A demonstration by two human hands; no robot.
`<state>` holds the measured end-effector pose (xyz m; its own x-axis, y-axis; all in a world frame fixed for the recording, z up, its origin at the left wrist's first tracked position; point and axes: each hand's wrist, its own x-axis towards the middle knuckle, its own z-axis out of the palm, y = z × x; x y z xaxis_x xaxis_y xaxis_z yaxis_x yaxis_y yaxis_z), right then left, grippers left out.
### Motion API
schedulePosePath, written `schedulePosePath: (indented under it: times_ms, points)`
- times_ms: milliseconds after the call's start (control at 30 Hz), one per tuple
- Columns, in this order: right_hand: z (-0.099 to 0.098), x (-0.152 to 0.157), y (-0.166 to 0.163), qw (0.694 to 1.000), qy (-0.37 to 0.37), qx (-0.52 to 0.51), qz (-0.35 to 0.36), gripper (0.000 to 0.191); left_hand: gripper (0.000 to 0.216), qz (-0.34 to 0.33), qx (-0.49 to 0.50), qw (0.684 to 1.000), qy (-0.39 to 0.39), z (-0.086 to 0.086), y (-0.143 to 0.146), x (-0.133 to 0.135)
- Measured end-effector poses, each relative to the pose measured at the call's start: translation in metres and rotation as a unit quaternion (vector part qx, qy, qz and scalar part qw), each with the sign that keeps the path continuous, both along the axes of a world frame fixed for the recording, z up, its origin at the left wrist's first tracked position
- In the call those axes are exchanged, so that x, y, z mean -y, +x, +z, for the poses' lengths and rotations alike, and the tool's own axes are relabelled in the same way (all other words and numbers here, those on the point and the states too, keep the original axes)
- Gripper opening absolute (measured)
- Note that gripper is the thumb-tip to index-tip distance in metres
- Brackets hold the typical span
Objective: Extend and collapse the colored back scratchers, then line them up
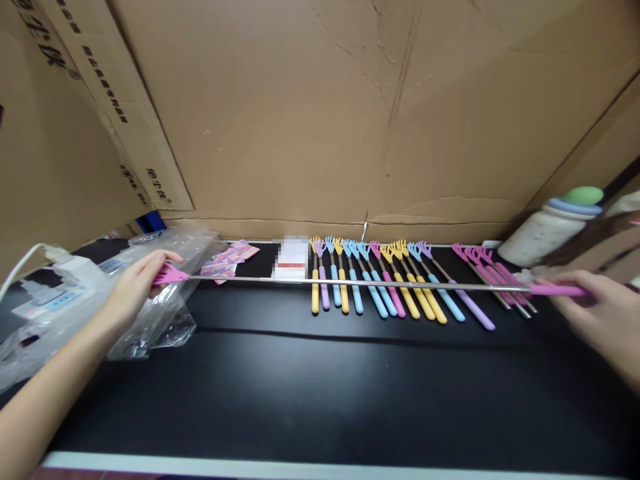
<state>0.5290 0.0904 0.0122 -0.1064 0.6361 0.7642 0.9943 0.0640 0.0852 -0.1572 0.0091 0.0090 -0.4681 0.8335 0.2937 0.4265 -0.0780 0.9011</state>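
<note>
A pink telescopic back scratcher (360, 283) is stretched out long across the view, its thin metal rod nearly level above the black table. My left hand (145, 277) is closed on its pink claw head at the left. At the far right my right hand (595, 313), a little blurred, grips the pink handle. Behind the rod lies a row of back scratchers (354, 287) in yellow, blue, purple and pink, claws toward the back. Several pink claw pieces with metal rods (493, 277) lie to the right of that row.
Clear plastic bags (165, 320) and a white power strip (75, 287) lie at the left. Pink printed cards (233, 257) and a white paper slip (291, 257) sit near the back cardboard wall (300, 133). A white bottle with a green lid (545, 230) stands at the right.
</note>
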Motion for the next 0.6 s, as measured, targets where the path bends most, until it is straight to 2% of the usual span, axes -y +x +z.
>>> schedulePosePath:
  times_ms: [233,367,600]
  points:
    - [0.006,0.007,-0.009,0.997,-0.003,0.07,-0.021,0.028,0.035,0.002,0.007,1.0,-0.002,0.003,0.001,-0.001]
    - [0.009,0.007,-0.013,0.997,-0.019,0.081,0.008,0.025,0.032,0.011,0.046,0.999,0.01,0.002,0.002,-0.003]
    - [0.008,0.006,-0.013,0.995,0.013,0.091,0.038,0.026,0.031,0.034,0.119,0.991,0.042,-0.002,0.003,-0.006]
